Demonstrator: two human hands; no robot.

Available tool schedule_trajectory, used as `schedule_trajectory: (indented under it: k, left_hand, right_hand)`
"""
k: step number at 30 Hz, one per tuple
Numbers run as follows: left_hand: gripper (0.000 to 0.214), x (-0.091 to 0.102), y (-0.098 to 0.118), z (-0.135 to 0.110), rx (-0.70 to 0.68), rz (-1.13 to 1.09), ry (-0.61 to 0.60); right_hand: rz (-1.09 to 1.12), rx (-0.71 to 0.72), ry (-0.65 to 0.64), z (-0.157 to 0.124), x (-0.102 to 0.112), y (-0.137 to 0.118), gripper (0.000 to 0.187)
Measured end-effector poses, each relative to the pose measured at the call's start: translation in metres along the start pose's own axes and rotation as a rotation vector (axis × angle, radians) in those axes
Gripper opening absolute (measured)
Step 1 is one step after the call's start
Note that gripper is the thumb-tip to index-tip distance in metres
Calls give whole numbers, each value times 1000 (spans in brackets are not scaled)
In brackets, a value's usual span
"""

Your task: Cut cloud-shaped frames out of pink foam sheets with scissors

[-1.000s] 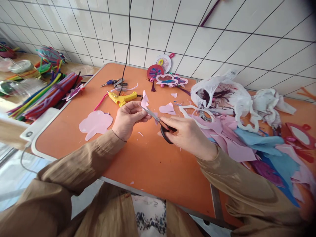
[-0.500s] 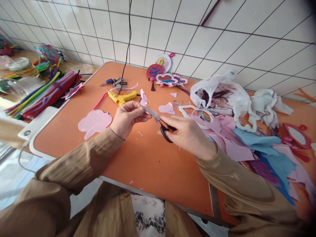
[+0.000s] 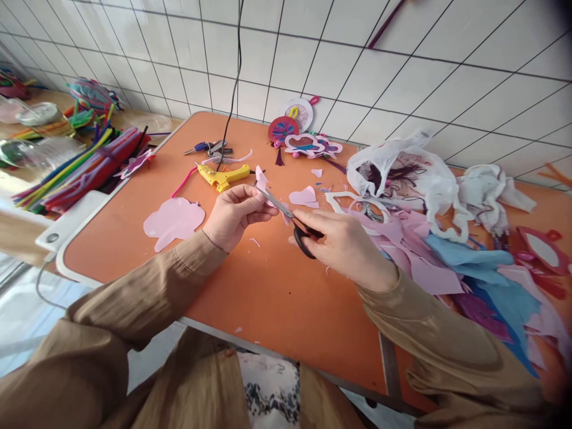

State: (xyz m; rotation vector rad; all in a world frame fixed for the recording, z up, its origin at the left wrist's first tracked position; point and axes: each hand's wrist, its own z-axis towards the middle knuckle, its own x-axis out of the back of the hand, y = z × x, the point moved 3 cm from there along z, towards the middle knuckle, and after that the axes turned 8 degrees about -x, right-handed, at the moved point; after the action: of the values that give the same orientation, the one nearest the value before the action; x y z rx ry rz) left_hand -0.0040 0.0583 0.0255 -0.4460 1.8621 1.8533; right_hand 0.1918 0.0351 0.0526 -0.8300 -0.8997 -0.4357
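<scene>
Between the thumb and fingers of my left hand [image 3: 236,215] is a small piece of pink paper [image 3: 261,178], part of it sticking up past the fingertips. My right hand [image 3: 351,241] grips a pair of scissors [image 3: 305,238] by its black handles. The metal blades point up and left and meet the pink piece at my left fingertips; whether they are fully closed is hard to see. A larger pink cutout [image 3: 175,221] lies on the orange table [image 3: 286,316] left of my left hand. Another pink scrap [image 3: 304,196] rests beyond the scissors.
A yellow glue gun [image 3: 223,174] and keys [image 3: 218,149] lie beyond my left hand. Colourful pipe cleaners [image 3: 96,170] are heaped at the left. A white plastic bag [image 3: 402,164], pink paper scraps [image 3: 411,250] and blue sheets [image 3: 473,256] crowd the right. Finished ornaments [image 3: 283,128] lean near the tiled wall.
The view has shifted slightly, so everything sits a little further right. Both hands keep their hold on the pink paper and the scissors; the blades have barely moved.
</scene>
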Motion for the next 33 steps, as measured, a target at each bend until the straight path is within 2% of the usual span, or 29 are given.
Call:
schedule_trajectory:
  k: [6,12,22,27,33]
  left_hand:
    - [29,2,-1,2,-9,14,-17]
    - [38,1,-1,0,-43,33,-71]
    - [46,-2,-1,-1,-48,61,-71]
    - [48,-3,-1,-2,-40,46,-71]
    - [42,-1,-2,-2,6,3,-78]
  right_hand:
    - [9,-35,-23,-1,1,0,17]
    - [-45,-119,-73,-2,6,-1,6]
    - [-64,-109,-84,-3,5,0,4]
    - [-38,-67,-55,-4,3,0,20]
    - [-42,-36,-17,-3,2,-1,20]
